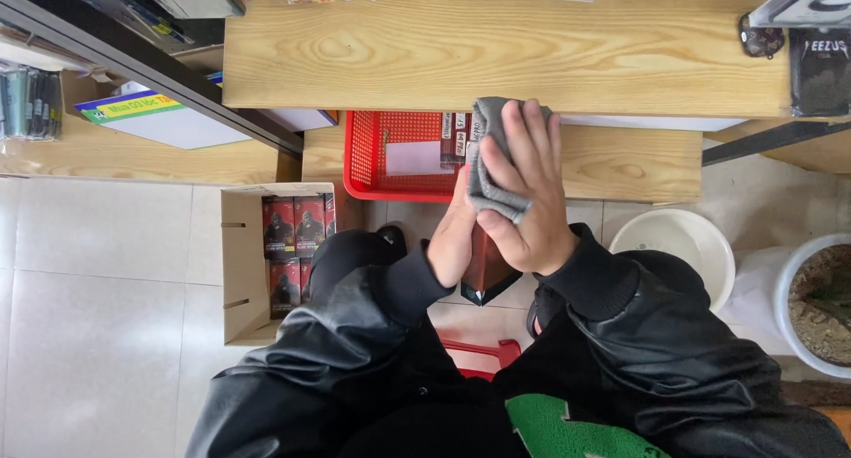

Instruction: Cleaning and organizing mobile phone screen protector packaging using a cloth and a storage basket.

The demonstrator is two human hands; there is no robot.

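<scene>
Right hand (525,192): fingers spread flat over a grey cloth (489,161), pressing it onto a dark red packet (486,267); left hand (454,236): clasped along the packet's left side, holding it upright above the lap. Packet and cloth: in front of a red basket (372,156) on the lower wooden shelf (620,161). Nearby: cardboard box (241,263) of like packets on the tiled floor at left, white bowl (683,245) and pot of soil (820,303) at right.
</scene>
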